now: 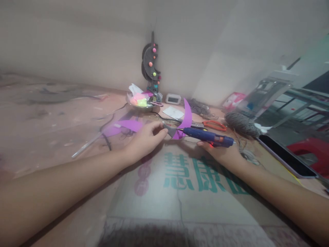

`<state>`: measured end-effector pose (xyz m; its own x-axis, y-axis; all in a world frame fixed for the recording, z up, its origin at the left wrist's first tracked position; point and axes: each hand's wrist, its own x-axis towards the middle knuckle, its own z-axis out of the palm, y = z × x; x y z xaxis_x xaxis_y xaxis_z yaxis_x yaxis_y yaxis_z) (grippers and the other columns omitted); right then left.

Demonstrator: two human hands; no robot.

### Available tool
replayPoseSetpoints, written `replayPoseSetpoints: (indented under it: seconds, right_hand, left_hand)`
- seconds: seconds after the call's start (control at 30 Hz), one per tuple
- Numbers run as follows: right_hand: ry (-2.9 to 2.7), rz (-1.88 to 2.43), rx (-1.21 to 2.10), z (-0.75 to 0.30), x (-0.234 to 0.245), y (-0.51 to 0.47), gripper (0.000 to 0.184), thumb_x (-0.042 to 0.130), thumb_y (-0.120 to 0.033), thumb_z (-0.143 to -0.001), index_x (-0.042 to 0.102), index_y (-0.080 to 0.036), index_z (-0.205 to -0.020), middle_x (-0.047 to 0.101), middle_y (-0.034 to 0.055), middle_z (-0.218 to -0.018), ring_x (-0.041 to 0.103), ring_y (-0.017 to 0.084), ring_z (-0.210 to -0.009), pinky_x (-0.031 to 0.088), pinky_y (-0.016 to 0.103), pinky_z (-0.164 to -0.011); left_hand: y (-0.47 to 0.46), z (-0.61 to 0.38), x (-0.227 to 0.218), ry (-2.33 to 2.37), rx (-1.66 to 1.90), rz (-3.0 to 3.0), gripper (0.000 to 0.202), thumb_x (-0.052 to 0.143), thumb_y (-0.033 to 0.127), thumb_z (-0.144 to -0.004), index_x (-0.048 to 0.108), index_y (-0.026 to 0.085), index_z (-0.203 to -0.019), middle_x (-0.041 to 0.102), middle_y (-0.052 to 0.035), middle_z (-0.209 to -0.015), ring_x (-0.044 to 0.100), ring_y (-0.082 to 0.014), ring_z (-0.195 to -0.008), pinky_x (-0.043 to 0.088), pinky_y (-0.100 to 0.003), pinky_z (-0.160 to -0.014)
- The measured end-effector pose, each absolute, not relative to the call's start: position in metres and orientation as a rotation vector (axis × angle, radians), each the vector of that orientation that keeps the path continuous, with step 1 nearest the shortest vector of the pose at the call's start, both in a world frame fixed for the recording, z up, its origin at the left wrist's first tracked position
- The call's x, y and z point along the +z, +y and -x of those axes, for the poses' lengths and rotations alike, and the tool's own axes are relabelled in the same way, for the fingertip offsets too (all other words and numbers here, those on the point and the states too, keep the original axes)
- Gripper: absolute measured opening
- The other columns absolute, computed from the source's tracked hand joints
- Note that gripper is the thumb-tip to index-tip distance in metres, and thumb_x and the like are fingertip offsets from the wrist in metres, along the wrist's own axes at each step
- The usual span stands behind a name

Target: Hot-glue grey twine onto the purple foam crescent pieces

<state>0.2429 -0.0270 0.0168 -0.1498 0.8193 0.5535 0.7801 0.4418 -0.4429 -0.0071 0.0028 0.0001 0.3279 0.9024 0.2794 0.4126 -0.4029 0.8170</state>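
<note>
My left hand (149,138) is closed, pinching the grey end of a purple crescent (187,115) that looks like paper or card. The grey part (169,130) seems to be wrapped in yarn. My right hand (223,152) is wrapped round a dark blue hot glue gun (199,133) with a small red light glowing on it. Its nozzle points left and lies at the crescent's lower part; whether it touches cannot be told. More purple cut pieces (130,126) lie on the table to the left of my left hand.
A printed cardboard sheet (154,209) lies under my hands. Behind stand a bowl (144,109) of colourful bits, a decorated grey crescent (149,63) and a small white clock (173,99). Orange-handled scissors (214,125), a grey yarn ball (241,124) and a phone (286,156) are at right.
</note>
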Motion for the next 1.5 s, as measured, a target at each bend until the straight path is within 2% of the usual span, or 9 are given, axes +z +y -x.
replayPoseSetpoints:
  seconds: [0.27,0.5,0.63,0.77,0.9,1.0,1.2,1.33,1.5]
  right_hand:
    - [-1.962,1.366,0.037,-0.245,0.013,-0.026,0.011,0.067,-0.036,-0.075,0.066,-0.026,-0.078,0.072,0.0024,-0.079,0.069,0.025,-0.082,0.056,0.036,-0.068]
    - [-1.942,1.348,0.059,-0.246,0.012,-0.025,0.012,0.068,-0.035,-0.074,0.066,-0.024,-0.080,0.070,0.0007,-0.072,0.068,0.022,-0.070,0.055,0.035,-0.066]
    - [-1.937,1.328,0.088,-0.247,0.010,-0.024,0.015,0.069,-0.037,-0.074,0.065,-0.024,-0.079,0.068,0.0000,-0.068,0.065,0.020,-0.063,0.053,0.032,-0.060]
    - [-1.929,1.295,0.123,-0.249,0.012,-0.024,0.015,0.068,-0.038,-0.076,0.062,-0.024,-0.078,0.066,0.0000,-0.069,0.063,0.019,-0.063,0.051,0.031,-0.060]
    - [-1.933,1.239,0.285,-0.253,0.018,-0.029,0.024,0.055,-0.043,-0.086,0.063,-0.023,-0.075,0.065,0.0016,-0.073,0.061,0.018,-0.068,0.050,0.032,-0.069]
    - [-1.788,1.214,0.401,-0.255,0.024,-0.029,0.034,0.049,-0.048,-0.090,0.066,-0.023,-0.076,0.063,0.0025,-0.073,0.059,0.017,-0.066,0.049,0.031,-0.066]
    - [-1.370,1.009,0.636,-0.254,0.031,-0.021,0.028,0.054,-0.052,-0.087,0.062,-0.025,-0.080,0.066,0.0018,-0.074,0.059,0.017,-0.062,0.050,0.031,-0.059]
    - [-1.704,1.127,0.537,-0.251,0.030,-0.032,0.029,0.053,-0.049,-0.088,0.064,-0.023,-0.079,0.067,0.0028,-0.077,0.060,0.017,-0.068,0.051,0.031,-0.067]
    - [-1.994,1.111,0.487,-0.244,0.025,-0.045,0.015,0.055,-0.038,-0.088,0.061,-0.025,-0.088,0.068,0.0019,-0.084,0.064,0.018,-0.075,0.052,0.030,-0.069]
  left_hand:
    - [0.001,0.007,0.004,1.157,0.981,-1.982,0.023,0.044,0.037,-0.089,0.051,0.019,-0.076,0.054,0.0020,-0.073,0.053,-0.0157,-0.072,0.037,-0.028,-0.066]
    - [0.000,0.008,0.006,1.166,0.951,-2.009,0.022,0.044,0.035,-0.090,0.051,0.019,-0.076,0.054,0.0024,-0.074,0.053,-0.0156,-0.074,0.037,-0.029,-0.069]
    - [-0.001,0.007,0.007,1.173,0.953,-2.008,0.023,0.045,0.035,-0.089,0.052,0.019,-0.075,0.054,0.0027,-0.073,0.052,-0.0153,-0.073,0.036,-0.028,-0.068]
    - [0.001,0.007,0.006,1.134,0.960,-1.952,0.023,0.046,0.035,-0.088,0.053,0.018,-0.075,0.056,0.0021,-0.073,0.053,-0.0148,-0.073,0.038,-0.027,-0.068]
    - [0.009,0.008,0.000,1.134,0.994,-1.776,0.025,0.047,0.037,-0.087,0.053,0.018,-0.074,0.054,0.0014,-0.070,0.051,-0.0129,-0.065,0.037,-0.025,-0.059]
    - [0.015,0.008,-0.004,1.116,1.011,-1.621,0.024,0.050,0.040,-0.086,0.052,0.019,-0.074,0.048,0.0023,-0.064,0.046,-0.0111,-0.056,0.032,-0.023,-0.048]
    - [0.015,0.007,-0.008,1.046,1.029,-1.509,0.022,0.051,0.040,-0.085,0.052,0.019,-0.077,0.044,0.0033,-0.061,0.039,-0.0085,-0.046,0.025,-0.021,-0.040]
    - [0.013,0.007,-0.006,1.073,1.053,-1.617,0.023,0.050,0.040,-0.086,0.053,0.019,-0.077,0.047,0.0033,-0.061,0.043,-0.0092,-0.050,0.029,-0.021,-0.044]
    - [0.010,0.006,-0.001,1.088,1.061,-1.762,0.024,0.050,0.037,-0.087,0.053,0.018,-0.074,0.053,0.0024,-0.066,0.050,-0.0108,-0.061,0.036,-0.022,-0.055]
